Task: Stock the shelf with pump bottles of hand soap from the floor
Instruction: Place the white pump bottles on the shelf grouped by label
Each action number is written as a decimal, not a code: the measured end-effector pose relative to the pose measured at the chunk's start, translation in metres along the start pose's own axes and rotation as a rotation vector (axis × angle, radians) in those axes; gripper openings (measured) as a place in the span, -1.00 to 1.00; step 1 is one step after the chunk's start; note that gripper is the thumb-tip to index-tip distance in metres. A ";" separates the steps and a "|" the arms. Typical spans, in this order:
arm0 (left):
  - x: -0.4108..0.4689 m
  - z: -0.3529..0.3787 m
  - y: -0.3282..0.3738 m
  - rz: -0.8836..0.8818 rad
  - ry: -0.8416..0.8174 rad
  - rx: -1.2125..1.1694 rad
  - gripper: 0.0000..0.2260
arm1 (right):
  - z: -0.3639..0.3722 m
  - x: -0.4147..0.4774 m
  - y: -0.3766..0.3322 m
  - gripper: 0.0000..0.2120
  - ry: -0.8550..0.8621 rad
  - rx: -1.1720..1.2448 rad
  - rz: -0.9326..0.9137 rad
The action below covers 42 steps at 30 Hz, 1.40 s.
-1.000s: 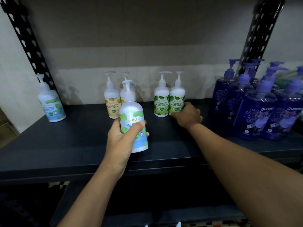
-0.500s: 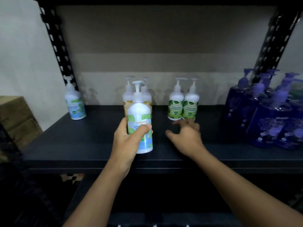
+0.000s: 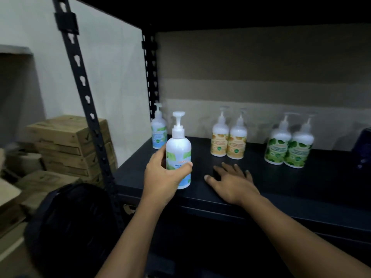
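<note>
My left hand (image 3: 163, 175) grips a white pump bottle with a blue-and-green label (image 3: 178, 151), upright over the front left part of the dark shelf (image 3: 301, 183). My right hand (image 3: 233, 182) lies flat on the shelf with fingers spread, holding nothing. A matching blue-label bottle (image 3: 159, 129) stands at the shelf's back left corner. Two yellow-label bottles (image 3: 227, 138) stand side by side at the back middle. Two green-label bottles (image 3: 289, 145) stand further right.
A dark blue bottle (image 3: 364, 149) shows at the right edge. The rack's black perforated posts (image 3: 84, 93) stand left of the shelf. Stacked wooden crates (image 3: 70, 141) sit on the floor to the left. A dark bag-like shape (image 3: 72, 227) lies below the left arm.
The view has swung left, so the blue bottles are nearly out of sight. My left hand has carried the held bottle leftward toward the lone blue-label bottle. My right hand has drawn back from the green bottles and lies flat.
</note>
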<state>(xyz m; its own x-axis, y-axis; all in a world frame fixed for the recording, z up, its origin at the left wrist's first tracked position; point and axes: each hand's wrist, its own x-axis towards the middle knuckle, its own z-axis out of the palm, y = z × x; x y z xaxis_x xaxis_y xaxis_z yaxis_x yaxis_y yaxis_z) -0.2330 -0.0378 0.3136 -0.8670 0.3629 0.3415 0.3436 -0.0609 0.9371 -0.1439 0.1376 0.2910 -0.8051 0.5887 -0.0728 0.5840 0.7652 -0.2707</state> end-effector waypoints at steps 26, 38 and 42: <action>0.005 -0.020 -0.045 -0.059 0.036 0.404 -0.35 | 0.003 0.007 -0.022 -0.37 0.006 -0.052 -0.006; 0.082 0.008 -0.054 -0.220 0.044 0.605 -0.53 | 0.004 0.012 -0.023 -0.37 0.010 -0.044 0.006; 0.109 0.021 -0.062 -0.232 0.064 0.727 -0.55 | 0.005 0.013 -0.023 -0.38 0.015 -0.035 0.009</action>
<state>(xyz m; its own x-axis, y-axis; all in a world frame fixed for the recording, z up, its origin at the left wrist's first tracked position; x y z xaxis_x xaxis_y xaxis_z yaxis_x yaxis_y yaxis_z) -0.3409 0.0251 0.2914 -0.9575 0.2361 0.1655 0.2819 0.6455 0.7099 -0.1684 0.1260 0.2915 -0.7983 0.5993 -0.0605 0.5948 0.7684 -0.2361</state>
